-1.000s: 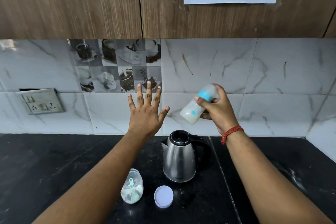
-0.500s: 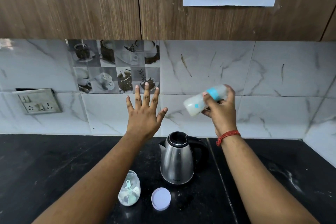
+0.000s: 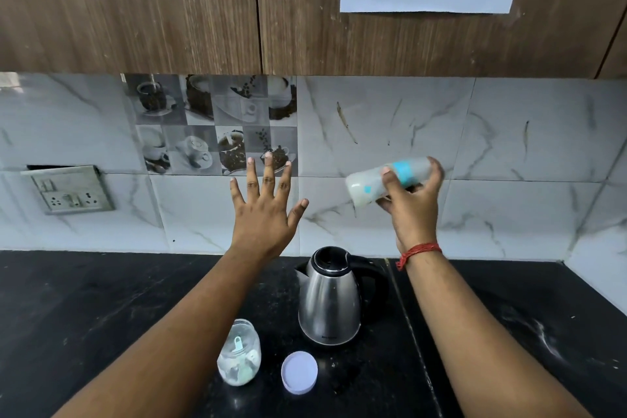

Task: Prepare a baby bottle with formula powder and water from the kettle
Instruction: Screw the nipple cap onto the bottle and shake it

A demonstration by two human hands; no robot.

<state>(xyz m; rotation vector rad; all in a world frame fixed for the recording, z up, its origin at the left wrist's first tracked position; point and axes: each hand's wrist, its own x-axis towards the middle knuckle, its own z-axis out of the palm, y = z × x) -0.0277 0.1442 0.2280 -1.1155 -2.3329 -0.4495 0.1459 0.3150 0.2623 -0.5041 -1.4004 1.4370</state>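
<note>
The right hand (image 3: pixel 412 210) held the milky bottle (image 3: pixel 386 180) sideways, mixing it. The left hand (image 3: pixel 266 210) was spread open, holding nothing. Next probably came more shaking.

Baby bottle (image 3: pixel 386 180) blurred, its teat end hidden behind the right hand (image 3: pixel 412 204)

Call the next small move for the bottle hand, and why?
Probably bring the baby bottle upright. The right hand grips it nearly sideways above the kettle, milky liquid inside, so mixing looks done or close. The left hand hangs open and spread, holding nothing.
</note>
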